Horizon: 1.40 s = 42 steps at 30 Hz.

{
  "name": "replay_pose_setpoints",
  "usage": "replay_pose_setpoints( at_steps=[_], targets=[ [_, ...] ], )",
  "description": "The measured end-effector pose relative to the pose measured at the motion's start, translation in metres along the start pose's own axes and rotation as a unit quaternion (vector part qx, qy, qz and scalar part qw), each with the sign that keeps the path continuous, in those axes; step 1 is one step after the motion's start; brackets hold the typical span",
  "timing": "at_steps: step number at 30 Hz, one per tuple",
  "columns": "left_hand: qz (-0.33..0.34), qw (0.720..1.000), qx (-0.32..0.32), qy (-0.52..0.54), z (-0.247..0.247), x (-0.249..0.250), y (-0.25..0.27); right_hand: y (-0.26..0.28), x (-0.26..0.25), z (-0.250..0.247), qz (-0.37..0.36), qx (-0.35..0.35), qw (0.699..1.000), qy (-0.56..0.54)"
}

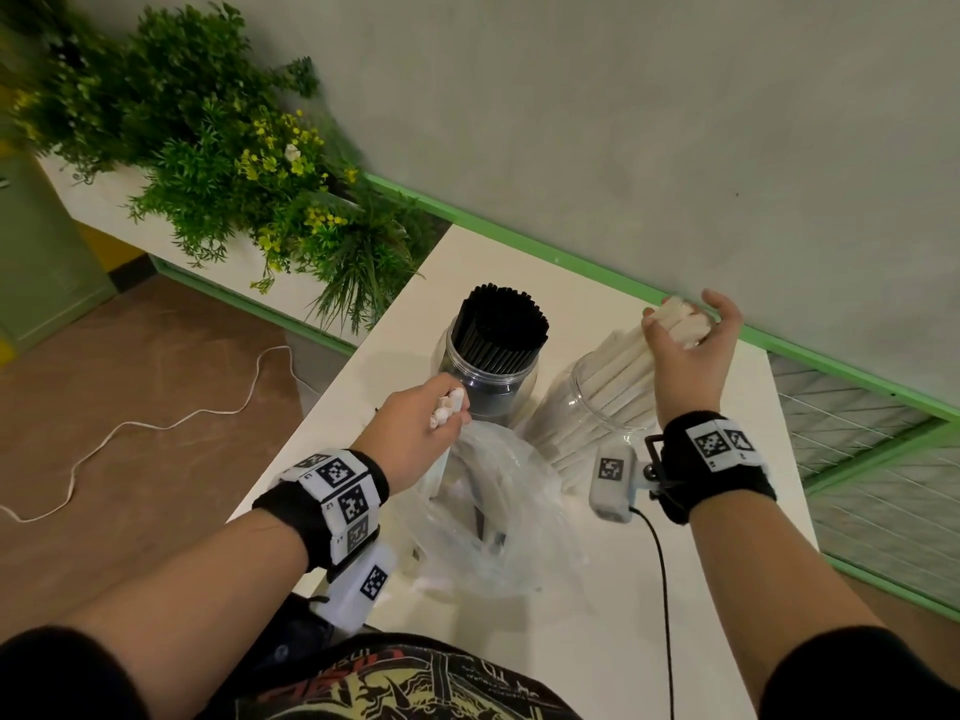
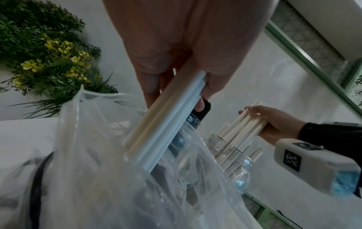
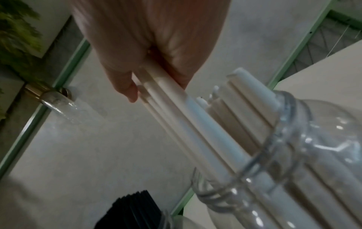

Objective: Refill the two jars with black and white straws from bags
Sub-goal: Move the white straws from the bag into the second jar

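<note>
On the white table point(image 1: 613, 589), the left hand point(image 1: 415, 433) grips a few white straws point(image 2: 156, 128) above the clear bag point(image 1: 488, 511), while the right hand point(image 1: 685, 356) clasps a bundle of white straws point(image 3: 176, 111) entering the right jar point(image 1: 597, 407), the black-straw jar point(image 1: 493, 366) standing just left.

The white table point(image 1: 675, 589) lies bare along its near right part, crossed only by a thin black cable point(image 1: 662, 563), so a hand could pass there. The middle is crowded: a crumpled clear bag point(image 1: 498, 522) sits just in front of two jars standing side by side. The jar of black straws point(image 1: 493, 356) is packed full across its mouth. The jar of white straws point(image 1: 602, 402) has its mouth partly taken by leaning straws and the right hand point(image 1: 685, 356) above it. The wall point(image 1: 675, 122) closes off the far side, plants point(image 1: 234, 163) the far left.
</note>
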<state>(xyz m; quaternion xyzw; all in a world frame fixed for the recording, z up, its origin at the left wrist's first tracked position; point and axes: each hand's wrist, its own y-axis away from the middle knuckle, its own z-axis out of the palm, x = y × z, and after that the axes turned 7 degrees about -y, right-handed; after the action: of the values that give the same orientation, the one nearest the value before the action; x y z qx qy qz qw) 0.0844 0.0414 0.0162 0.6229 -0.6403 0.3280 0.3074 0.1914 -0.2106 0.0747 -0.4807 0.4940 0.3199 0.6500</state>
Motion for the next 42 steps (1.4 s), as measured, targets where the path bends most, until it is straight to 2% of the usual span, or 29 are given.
replay_pose_setpoints(
  at_steps=[3, 5, 8, 12, 16, 18, 20, 21, 23, 26, 27, 31, 34, 38, 40, 42],
  targets=[
    [-0.006, 1.000, -0.001, 0.004, -0.001, 0.000, 0.000, 0.002, 0.014, -0.003, -0.032, -0.038, 0.999, 0.021],
    [-0.005, 1.000, 0.000, 0.006, -0.001, 0.000, 0.000, 0.003, 0.024, -0.007, -0.081, -0.097, 0.985, 0.120],
    [-0.003, 1.000, 0.003, 0.006, -0.002, 0.002, 0.001, 0.003, 0.042, -0.012, -0.189, -0.171, 0.924, 0.285],
    [-0.003, 1.000, 0.002, 0.014, -0.003, 0.003, 0.001, 0.001, 0.060, -0.017, -0.240, -0.223, 0.865, 0.381],
    [-0.008, 1.000, 0.001, 0.010, -0.003, 0.005, 0.001, -0.004, 0.059, -0.017, -0.297, -0.260, 0.811, 0.432],
    [-0.008, 1.000, 0.002, 0.012, -0.003, 0.006, 0.001, -0.007, 0.056, -0.017, -0.299, -0.289, 0.773, 0.479],
    [-0.007, 1.000, 0.002, 0.016, -0.004, 0.008, 0.002, -0.008, 0.057, -0.017, -0.266, -0.332, 0.718, 0.551],
    [-0.007, 1.000, 0.001, 0.015, -0.004, 0.008, 0.002, -0.011, 0.058, -0.017, -0.254, -0.342, 0.703, 0.569],
    [-0.006, 1.000, 0.002, 0.013, -0.004, 0.009, 0.002, -0.017, 0.051, -0.019, -0.260, -0.330, 0.712, 0.562],
    [-0.009, 1.000, 0.005, 0.020, -0.004, 0.010, 0.002, -0.019, 0.046, -0.032, -0.281, -0.269, 0.773, 0.502],
    [-0.010, 1.000, 0.005, 0.022, -0.003, 0.009, 0.002, -0.016, 0.049, -0.038, -0.272, -0.264, 0.783, 0.493],
    [-0.008, 1.000, 0.004, 0.019, -0.003, 0.009, 0.002, -0.003, 0.069, -0.048, -0.217, -0.278, 0.792, 0.498],
    [-0.006, 1.000, 0.009, 0.010, -0.002, 0.009, 0.001, -0.010, 0.067, -0.035, -0.210, -0.238, 0.808, 0.496],
    [-0.006, 1.000, 0.007, 0.003, -0.001, 0.010, 0.002, -0.021, 0.058, -0.013, -0.122, -0.220, 0.814, 0.523],
    [-0.007, 1.000, 0.007, 0.001, -0.001, 0.011, 0.002, -0.024, 0.055, -0.008, -0.114, -0.202, 0.816, 0.530],
    [-0.009, 1.000, 0.005, 0.002, -0.001, 0.011, 0.002, -0.026, 0.053, -0.008, -0.133, -0.175, 0.830, 0.513]
  ],
)
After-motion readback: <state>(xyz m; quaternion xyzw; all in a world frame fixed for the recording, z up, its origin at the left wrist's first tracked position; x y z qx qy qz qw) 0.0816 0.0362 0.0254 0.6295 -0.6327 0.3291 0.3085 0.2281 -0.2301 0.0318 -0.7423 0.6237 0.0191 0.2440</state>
